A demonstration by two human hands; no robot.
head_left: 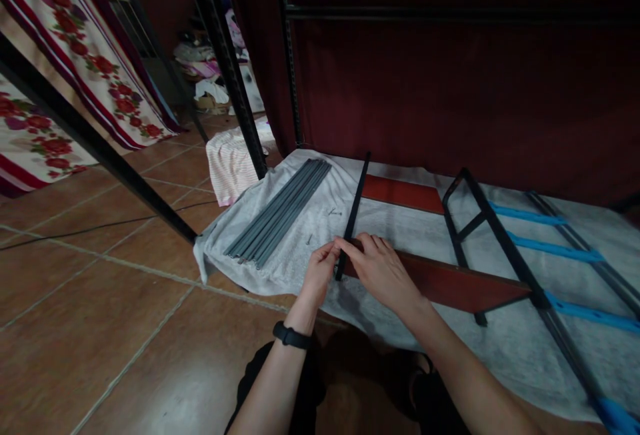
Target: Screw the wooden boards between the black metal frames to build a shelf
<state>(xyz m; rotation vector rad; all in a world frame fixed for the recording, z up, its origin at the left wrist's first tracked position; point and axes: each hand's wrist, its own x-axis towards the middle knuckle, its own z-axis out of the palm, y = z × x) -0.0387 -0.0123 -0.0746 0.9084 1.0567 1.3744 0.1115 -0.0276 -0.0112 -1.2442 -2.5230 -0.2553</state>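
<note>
In the head view, dim light makes much hard to read: the small screws [334, 211] on the white cloth [400, 228] at mid-frame are only faint specks, and the clutter in the doorway at the upper left is a blur. The black ladder frame [500, 235] with blue rungs runs off the lower right edge, cut off there. At the centre, the left hand [320, 271] and the right hand [383, 268] meet at the near end of a thin black bar [354, 211] that lies on the cloth and slants up toward the top centre. The left fingertips pinch that end; the right hand's fingers lie curled over the bar and over the near reddish-brown panel [450, 281], and whether they clamp anything cannot be told. A second red panel [400, 193] lies beyond. A bundle of grey rods [280, 211] rests on the cloth, left of the bar. A black band [291, 336] circles the left wrist.
</note>
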